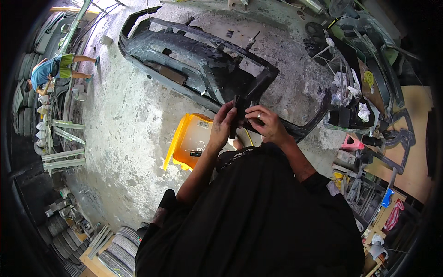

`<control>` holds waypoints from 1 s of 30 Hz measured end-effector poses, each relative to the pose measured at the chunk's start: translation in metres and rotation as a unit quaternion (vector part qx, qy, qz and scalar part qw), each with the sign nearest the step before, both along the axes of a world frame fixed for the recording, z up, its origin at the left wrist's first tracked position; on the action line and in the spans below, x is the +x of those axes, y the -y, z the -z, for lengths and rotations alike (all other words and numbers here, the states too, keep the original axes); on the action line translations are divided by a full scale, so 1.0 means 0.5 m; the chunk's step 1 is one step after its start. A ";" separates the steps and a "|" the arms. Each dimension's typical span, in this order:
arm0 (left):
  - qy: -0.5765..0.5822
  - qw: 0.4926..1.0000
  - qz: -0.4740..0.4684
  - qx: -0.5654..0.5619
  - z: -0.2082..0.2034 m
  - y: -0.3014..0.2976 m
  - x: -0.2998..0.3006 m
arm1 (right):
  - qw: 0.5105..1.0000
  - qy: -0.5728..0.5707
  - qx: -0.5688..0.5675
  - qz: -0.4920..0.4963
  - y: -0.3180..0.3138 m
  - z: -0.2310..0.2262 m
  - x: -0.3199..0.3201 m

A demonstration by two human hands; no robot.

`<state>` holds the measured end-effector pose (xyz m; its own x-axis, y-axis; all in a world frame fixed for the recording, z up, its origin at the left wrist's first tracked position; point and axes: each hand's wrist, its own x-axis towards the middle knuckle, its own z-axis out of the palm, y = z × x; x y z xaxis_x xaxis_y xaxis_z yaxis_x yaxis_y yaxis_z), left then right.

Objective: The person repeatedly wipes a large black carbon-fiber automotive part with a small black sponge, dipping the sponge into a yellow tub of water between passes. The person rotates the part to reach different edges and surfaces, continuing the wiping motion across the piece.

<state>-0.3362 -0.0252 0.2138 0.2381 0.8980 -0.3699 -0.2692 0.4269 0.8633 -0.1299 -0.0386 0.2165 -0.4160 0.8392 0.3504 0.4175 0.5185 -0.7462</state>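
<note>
My left hand is closed around a narrow dark piece, thumb and fingers on its left side. It looks like a black strip; its exact kind does not show. Close by on the right, my right hand, with a ring on one finger, has its fingers bent and pinched toward the same piece; whatever lies between them is too small to make out. Beyond both hands a large black car bumper lies on the floor, its near end partly hidden behind the hands.
A yellow-orange plastic container stands on the floor left of my hands. Car parts and bags crowd the right side, beside a pink container. At the far left another person bends near metal bars. Tires stand at lower left.
</note>
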 end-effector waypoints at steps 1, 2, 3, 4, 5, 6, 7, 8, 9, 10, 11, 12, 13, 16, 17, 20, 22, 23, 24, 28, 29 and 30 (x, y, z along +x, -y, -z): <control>-0.020 0.999 0.008 0.040 0.008 -0.002 -0.006 | 0.993 -0.082 -0.063 0.048 0.009 -0.012 -0.005; -0.020 0.999 0.004 0.039 0.016 -0.003 -0.012 | 0.974 -0.162 -0.126 0.096 0.012 -0.019 -0.008; -0.031 0.997 0.024 0.062 0.012 -0.004 -0.011 | 0.974 -0.161 -0.127 0.099 0.016 -0.009 -0.006; -0.042 0.995 0.044 0.084 0.008 -0.004 -0.009 | 0.930 -0.251 -0.212 0.164 0.019 0.008 -0.004; -0.041 0.995 0.046 0.083 0.005 -0.002 -0.005 | 0.866 -0.337 -0.292 0.225 0.021 0.021 -0.001; -0.042 0.992 0.048 0.108 0.004 -0.001 -0.002 | 0.843 -0.351 -0.341 0.224 0.016 0.002 0.000; -0.043 0.989 0.051 0.132 0.003 0.000 0.000 | 0.843 -0.351 -0.341 0.226 0.013 0.008 0.000; -0.042 0.989 0.053 0.132 0.001 0.001 0.001 | 0.797 -0.401 -0.400 0.209 0.010 0.017 0.001; -0.056 0.986 0.068 0.139 -0.002 0.002 0.001 | 0.746 -0.447 -0.455 0.191 0.008 0.015 0.000; -0.069 0.983 0.083 0.146 -0.004 0.003 0.002 | 0.746 -0.447 -0.454 0.192 0.009 0.013 0.002; -0.068 0.983 0.084 0.146 -0.007 0.005 0.005 | 0.786 -0.383 -0.436 0.216 0.011 0.010 0.005; -0.052 0.987 0.090 0.120 -0.017 0.008 0.007 | 0.820 -0.315 -0.415 0.237 0.012 0.005 0.004; -0.036 0.990 0.095 0.094 -0.023 0.009 0.008 | 0.820 -0.316 -0.414 0.238 0.013 0.005 0.006; -0.068 0.989 0.098 0.091 -0.010 0.004 0.009 | 0.842 -0.286 -0.391 0.234 0.014 -0.003 0.009; -0.068 0.989 0.098 0.091 -0.008 0.005 0.007 | 0.854 -0.293 -0.371 0.216 0.015 -0.008 0.008; -0.011 0.995 0.093 0.046 -0.021 0.003 0.005 | 0.883 -0.265 -0.334 0.197 0.015 -0.022 0.011; -0.008 0.995 0.104 0.004 -0.033 0.001 0.002 | 0.899 -0.230 -0.317 0.195 0.013 -0.029 0.012; -0.008 0.994 0.104 0.005 -0.031 0.001 0.001 | 0.899 -0.238 -0.315 0.192 0.013 -0.032 0.011; -0.015 0.994 0.105 0.005 -0.029 0.002 0.000 | 0.899 -0.245 -0.312 0.187 0.013 -0.037 0.010; 0.011 0.993 0.120 -0.012 -0.016 -0.002 -0.009 | 0.913 -0.221 -0.298 0.173 0.012 -0.052 0.010; 0.013 0.993 0.120 -0.012 -0.014 -0.002 -0.007 | 0.919 -0.223 -0.285 0.159 0.013 -0.057 0.011; 0.015 0.993 0.119 -0.004 -0.019 -0.002 -0.002 | 0.924 -0.225 -0.272 0.145 0.013 -0.059 0.010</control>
